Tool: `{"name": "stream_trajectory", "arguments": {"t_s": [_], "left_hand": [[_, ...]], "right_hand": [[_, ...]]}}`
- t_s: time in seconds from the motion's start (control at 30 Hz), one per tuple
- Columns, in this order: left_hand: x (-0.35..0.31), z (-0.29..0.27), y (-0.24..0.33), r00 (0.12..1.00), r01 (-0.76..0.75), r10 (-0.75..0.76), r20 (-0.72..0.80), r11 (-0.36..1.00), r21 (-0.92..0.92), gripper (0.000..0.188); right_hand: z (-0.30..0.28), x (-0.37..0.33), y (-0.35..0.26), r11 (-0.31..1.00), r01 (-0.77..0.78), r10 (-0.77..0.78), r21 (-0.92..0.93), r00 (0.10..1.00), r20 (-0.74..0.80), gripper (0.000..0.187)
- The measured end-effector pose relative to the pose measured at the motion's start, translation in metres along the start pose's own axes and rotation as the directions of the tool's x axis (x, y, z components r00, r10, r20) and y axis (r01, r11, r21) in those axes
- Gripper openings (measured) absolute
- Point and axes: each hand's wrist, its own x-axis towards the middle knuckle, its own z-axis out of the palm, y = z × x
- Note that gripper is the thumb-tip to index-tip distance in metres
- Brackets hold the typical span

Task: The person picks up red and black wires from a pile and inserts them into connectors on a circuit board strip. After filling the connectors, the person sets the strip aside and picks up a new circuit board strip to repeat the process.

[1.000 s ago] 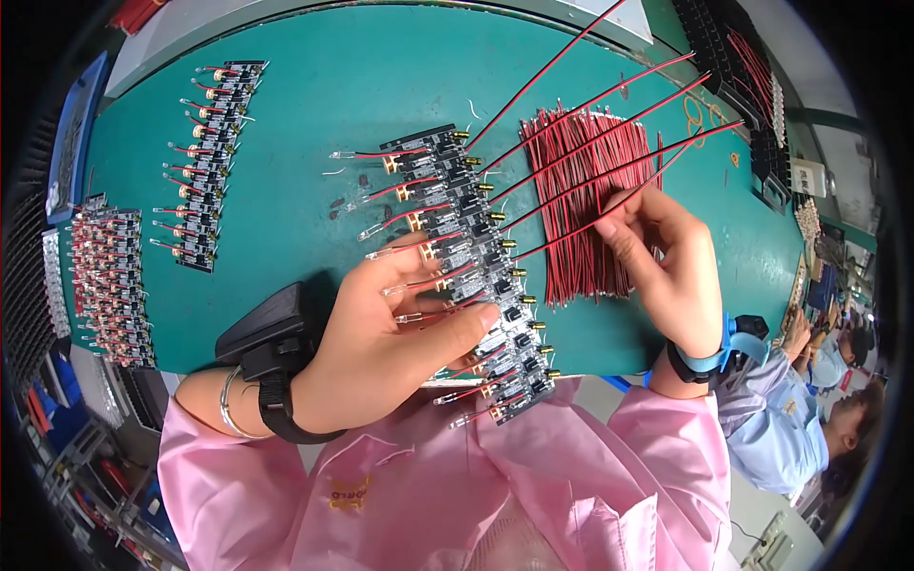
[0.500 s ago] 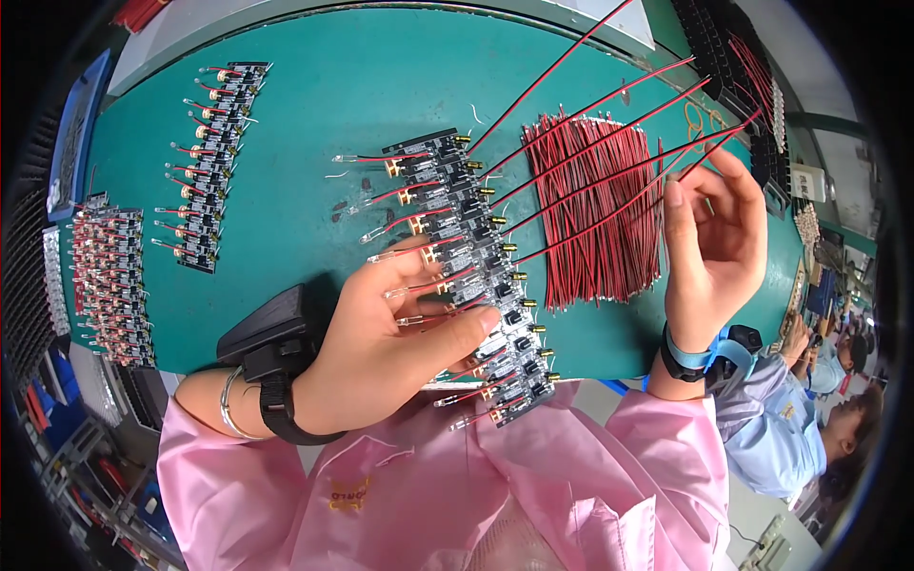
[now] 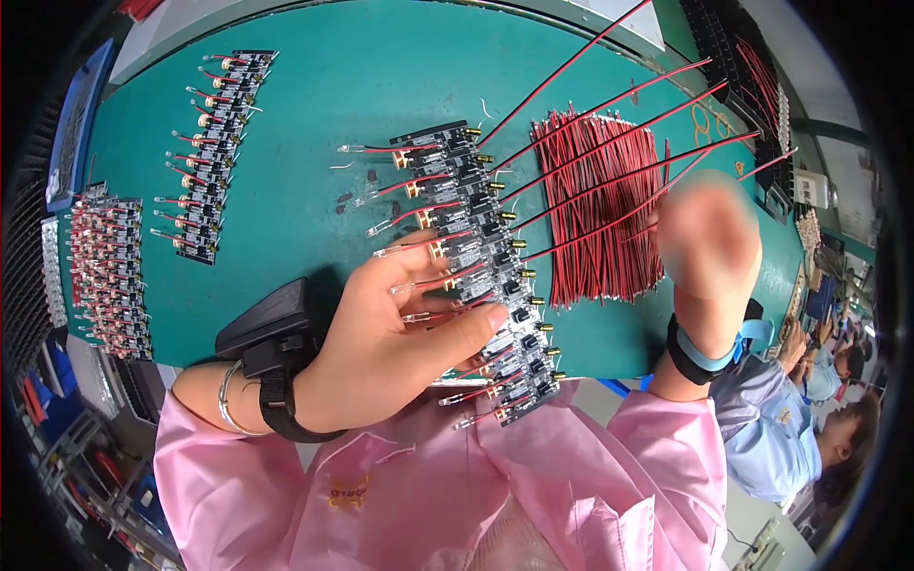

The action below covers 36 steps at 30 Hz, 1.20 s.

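Observation:
My left hand (image 3: 405,328) grips a long strip of joined circuit boards (image 3: 476,243), thumb on top and fingers underneath. Clear LEDs on short red and black leads stick out along its left side, and small brass-coloured parts line its right side. From the far half of that side, several long red and black wires (image 3: 624,157) fan out to the upper right. My right hand (image 3: 709,243) is beside the right edge of a bundle of cut red and black wires (image 3: 600,238), near the lowest long wires. Its fingers are blurred, so its hold cannot be made out.
Another populated board strip (image 3: 214,157) lies on the green mat (image 3: 352,71), left of centre. Stacked board strips (image 3: 109,276) sit at the left edge. Rubber bands (image 3: 703,119) lie beyond the bundle, near a black rack (image 3: 733,95). Other people (image 3: 776,419) work at the right.
My right hand has dropped slightly and turned, where before its fingers were at the end of a wire. The board strip in my left hand has shifted a little to the right.

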Motion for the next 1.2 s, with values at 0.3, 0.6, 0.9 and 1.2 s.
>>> {"name": "stream_trajectory", "arguments": {"t_s": [0.3,0.6,0.9,1.2], "left_hand": [[0.000,0.001,0.000,0.999,-0.033,0.033,0.012,0.999,-0.004,0.031],[-0.001,0.000,0.002,1.000,-0.014,0.014,0.011,1.000,0.002,0.030],[0.000,-0.003,0.002,1.000,-0.015,0.015,0.008,1.000,-0.015,0.029],[0.001,-0.001,0.002,0.999,-0.030,0.030,0.015,1.000,0.002,0.027]], "right_hand": [[0.032,-0.017,0.004,0.956,-0.076,0.030,0.282,0.986,0.162,0.019],[0.035,-0.014,0.002,0.964,-0.090,0.054,0.252,0.988,0.147,0.045],[0.004,-0.004,-0.001,0.994,-0.097,0.107,-0.058,0.971,0.212,0.064],[-0.034,0.007,-0.007,0.984,0.090,-0.112,0.154,0.983,0.145,0.028]]}}
